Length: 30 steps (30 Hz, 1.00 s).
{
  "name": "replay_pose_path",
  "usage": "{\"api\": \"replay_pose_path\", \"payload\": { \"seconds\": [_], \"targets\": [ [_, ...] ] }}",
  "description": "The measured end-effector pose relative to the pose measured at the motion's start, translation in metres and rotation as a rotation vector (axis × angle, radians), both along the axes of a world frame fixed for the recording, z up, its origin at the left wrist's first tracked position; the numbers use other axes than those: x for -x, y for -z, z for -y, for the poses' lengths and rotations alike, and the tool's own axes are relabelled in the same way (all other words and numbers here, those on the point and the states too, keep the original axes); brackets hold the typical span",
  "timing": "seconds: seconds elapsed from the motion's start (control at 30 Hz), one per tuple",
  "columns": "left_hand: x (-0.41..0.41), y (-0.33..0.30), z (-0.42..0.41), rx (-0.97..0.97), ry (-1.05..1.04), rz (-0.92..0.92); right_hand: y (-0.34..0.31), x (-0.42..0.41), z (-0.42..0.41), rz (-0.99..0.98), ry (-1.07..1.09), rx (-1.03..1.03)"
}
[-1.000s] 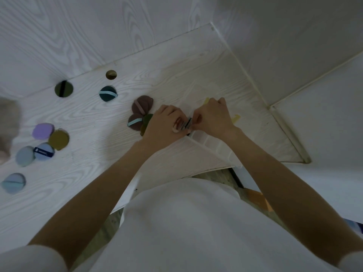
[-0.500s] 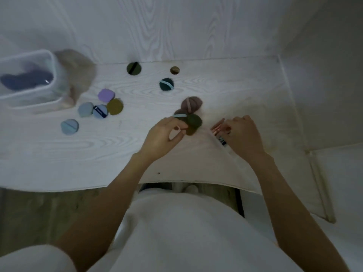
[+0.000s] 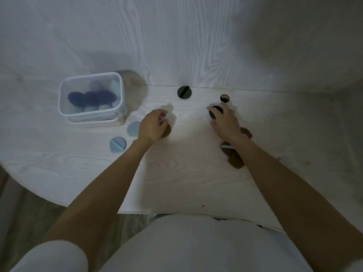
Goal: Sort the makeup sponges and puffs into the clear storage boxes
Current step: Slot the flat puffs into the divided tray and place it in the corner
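Both hands have spread apart since half a second ago. Now the left hand (image 3: 152,125) curls its fingers over the purple puff (image 3: 163,119); whether they grasp it I cannot tell. The right hand (image 3: 224,120) lies with released fingers on the dark teal puff (image 3: 215,111). At far left on the surface (image 3: 186,179) the clear box (image 3: 91,97) holds navy and pale blue puffs.

I see a white wood-grain tabletop (image 3: 188,179) filling most of the view, meeting a matching white wood-grain wall (image 3: 176,36) at 12 o'clock. Grey-brown plank floor (image 3: 25,209) shows at 8 o'clock; light is dim.
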State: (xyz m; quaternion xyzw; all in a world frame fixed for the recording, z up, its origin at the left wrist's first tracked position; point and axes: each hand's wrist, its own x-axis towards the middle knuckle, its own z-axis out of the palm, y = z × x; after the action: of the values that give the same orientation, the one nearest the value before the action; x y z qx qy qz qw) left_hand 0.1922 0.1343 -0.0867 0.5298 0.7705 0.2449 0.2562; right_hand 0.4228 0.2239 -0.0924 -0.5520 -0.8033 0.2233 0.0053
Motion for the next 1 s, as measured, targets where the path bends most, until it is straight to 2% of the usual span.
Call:
{"api": "replay_pose_path", "payload": {
  "seconds": [0.1,0.17,0.33,0.47,0.57,0.67,0.73,0.8,0.9,1.0],
  "targets": [
    [0.002,0.004,-0.053,0.074,-0.003,0.180,0.015,0.008,-0.018,0.127,0.031,0.050],
    [0.001,0.009,-0.091,0.118,-0.016,0.257,0.020,0.012,-0.021,0.174,0.043,-0.002],
    [0.002,0.029,-0.148,0.169,0.054,0.098,0.011,0.019,0.002,-0.067,0.107,-0.102],
    [-0.007,0.048,-0.155,0.138,0.009,0.042,-0.007,0.008,0.043,-0.147,0.163,-0.189],
    [-0.017,0.040,-0.145,0.051,-0.059,0.106,-0.024,-0.017,0.083,-0.204,0.310,-0.246],
    [-0.039,0.012,-0.119,-0.108,-0.075,0.275,-0.038,-0.051,0.117,-0.259,0.453,-0.275],
    [-0.072,-0.013,-0.090,-0.170,-0.027,0.444,-0.048,-0.078,0.141,-0.236,0.546,-0.321],
    [-0.115,-0.037,-0.058,-0.162,0.120,0.557,-0.056,-0.107,0.163,-0.227,0.647,-0.337],
    [-0.178,-0.061,-0.018,-0.041,0.358,0.602,-0.061,-0.142,0.184,-0.251,0.792,-0.365],
    [-0.244,-0.067,0.008,0.015,0.598,0.551,-0.062,-0.175,0.200,-0.324,0.934,-0.379]
  ]
}}
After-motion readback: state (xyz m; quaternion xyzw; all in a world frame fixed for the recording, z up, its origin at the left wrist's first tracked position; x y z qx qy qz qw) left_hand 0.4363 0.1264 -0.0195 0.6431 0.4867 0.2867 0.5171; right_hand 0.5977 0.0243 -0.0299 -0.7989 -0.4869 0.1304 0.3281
